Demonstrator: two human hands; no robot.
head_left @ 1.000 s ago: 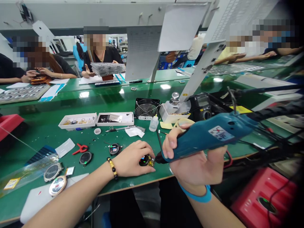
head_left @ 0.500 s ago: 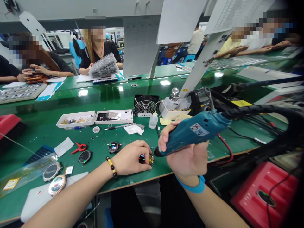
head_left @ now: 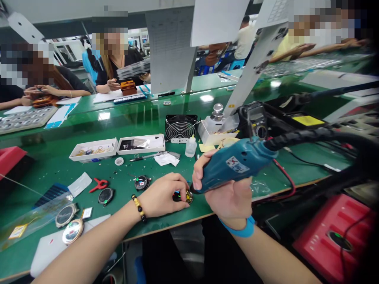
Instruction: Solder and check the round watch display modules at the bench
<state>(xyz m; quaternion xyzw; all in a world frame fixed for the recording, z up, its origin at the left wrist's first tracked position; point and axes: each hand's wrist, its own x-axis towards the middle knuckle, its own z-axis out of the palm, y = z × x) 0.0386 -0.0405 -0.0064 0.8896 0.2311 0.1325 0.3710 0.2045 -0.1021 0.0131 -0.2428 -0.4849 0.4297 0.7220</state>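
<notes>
two hands (head_left: 161, 196) (head_left: 229, 199), left fingers (head_left: 177, 183) on watch (head_left: 181, 197), right fingers (head_left: 199, 165) around electric screwdriver (head_left: 237, 163)

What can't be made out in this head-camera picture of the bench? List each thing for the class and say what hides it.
Head view: the round watch body is mostly covered by the left hand.
Head view: the tip of the blue electric screwdriver, held in the right hand, is too small to see where it meets the watch.
Head view: the multimeter reading is too small to read.
Head view: the parts in the white tray are too small to identify.

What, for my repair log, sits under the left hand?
A round watch body with a coloured display and gold parts sits under the left hand; fingers hide most of it.
</notes>
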